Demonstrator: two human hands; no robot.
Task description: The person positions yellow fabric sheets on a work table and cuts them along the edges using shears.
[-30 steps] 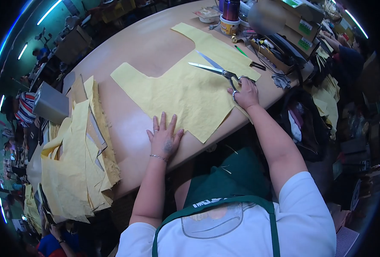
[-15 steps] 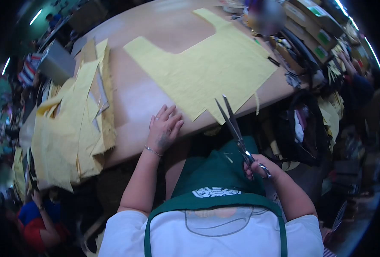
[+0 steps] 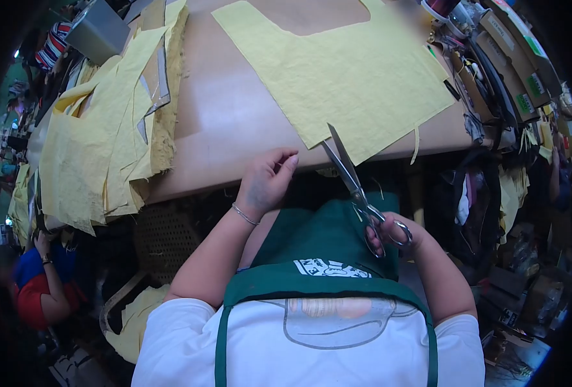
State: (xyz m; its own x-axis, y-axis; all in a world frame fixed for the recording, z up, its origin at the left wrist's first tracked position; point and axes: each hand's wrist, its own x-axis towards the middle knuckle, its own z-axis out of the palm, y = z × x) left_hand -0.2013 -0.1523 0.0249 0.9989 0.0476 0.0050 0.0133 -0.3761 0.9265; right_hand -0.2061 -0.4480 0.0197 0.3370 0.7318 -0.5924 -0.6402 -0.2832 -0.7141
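A large pale yellow cloth piece (image 3: 357,77) with a cut-out far side lies flat on the table. My right hand (image 3: 386,235) is closed around the handles of long metal scissors (image 3: 350,173). Their blades are slightly apart and point away from me, with the tips at the cloth's near edge, by a notch. My left hand (image 3: 270,180) is at the table's front edge, left of the scissors and just short of the cloth. Its fingers are curled in toward the thumb, and nothing shows between them.
On the left of the table (image 3: 202,151) a pile of yellow cloth pieces (image 3: 99,142) hangs over the edge. Cardboard boxes (image 3: 505,55) and clutter line the right side. A dark open bag (image 3: 476,200) hangs below. Another person (image 3: 47,277) is at lower left.
My left hand has gone from spread flat on the table to curled, nearer the cloth. The scissors have come up to the cloth's near edge. My view has tilted downward.
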